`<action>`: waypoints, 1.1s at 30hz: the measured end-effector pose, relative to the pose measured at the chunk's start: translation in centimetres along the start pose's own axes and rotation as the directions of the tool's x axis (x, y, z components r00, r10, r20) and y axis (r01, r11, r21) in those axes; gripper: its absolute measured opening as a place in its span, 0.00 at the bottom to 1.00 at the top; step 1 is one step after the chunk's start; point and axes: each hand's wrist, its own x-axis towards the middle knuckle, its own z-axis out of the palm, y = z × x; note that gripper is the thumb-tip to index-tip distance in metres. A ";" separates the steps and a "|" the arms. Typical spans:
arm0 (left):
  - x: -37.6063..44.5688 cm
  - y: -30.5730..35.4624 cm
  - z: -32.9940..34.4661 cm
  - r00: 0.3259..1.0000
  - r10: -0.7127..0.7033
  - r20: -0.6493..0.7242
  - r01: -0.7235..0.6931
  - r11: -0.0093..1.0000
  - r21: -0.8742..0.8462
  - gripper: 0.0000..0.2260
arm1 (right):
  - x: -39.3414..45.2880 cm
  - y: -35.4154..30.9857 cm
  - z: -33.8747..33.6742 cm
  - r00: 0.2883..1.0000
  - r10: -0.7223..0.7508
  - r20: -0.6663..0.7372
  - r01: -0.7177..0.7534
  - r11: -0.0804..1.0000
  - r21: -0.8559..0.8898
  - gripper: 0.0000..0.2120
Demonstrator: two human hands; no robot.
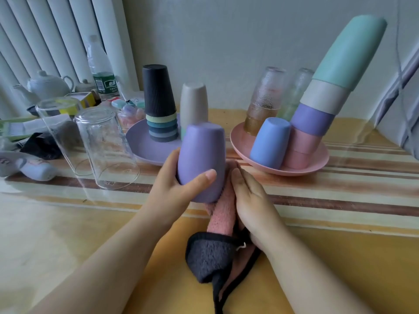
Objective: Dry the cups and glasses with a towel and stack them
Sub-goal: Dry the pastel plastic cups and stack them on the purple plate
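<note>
My left hand [181,186] grips a lilac cup [200,159], held bottom-up over the table. A pink and dark grey towel [221,214] runs from the cup's mouth down past my right wrist. My right hand [254,200] holds the towel off the table, fingers straight along it and thumb hidden. A pink plate [317,164] carries a leaning stack of coloured cups [328,98], a blue cup [269,142] and textured glasses [264,98]. On the purple plate [140,143] stand a dark-topped cup stack [158,96] and a beige cup [193,105].
Two clear glasses [106,146] stand upside down at the left on the striped tablecloth. Behind them are a white teapot [48,85], a water bottle [102,71], small boxes and clutter. The wall runs along the back, and grey fabric [405,98] hangs at the right edge.
</note>
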 end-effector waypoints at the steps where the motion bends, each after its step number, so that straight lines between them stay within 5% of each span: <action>1: 0.1 0.1 -0.2 1.000 0.006 -0.030 -0.006 1.000 0.014 0.25 | 0.2 0.2 0.0 1.000 0.026 -0.015 -0.026 1.000 0.008 0.11; 6: 1.7 0.7 -1.2 0.975 0.035 -0.220 0.003 0.985 0.174 0.26 | 0.2 0.5 0.0 0.998 0.036 -0.051 -0.040 0.997 -0.066 0.11; 13: 6.4 3.0 -1.6 0.945 0.090 -0.314 -0.007 0.967 0.255 0.19 | 0.2 0.7 0.1 0.998 0.039 -0.055 -0.043 0.997 -0.063 0.11; 33: 19.7 5.8 0.0 0.944 0.141 -0.300 0.033 0.861 0.508 0.23 | 0.2 0.8 -0.5 0.999 -0.035 0.008 0.035 0.995 -0.095 0.11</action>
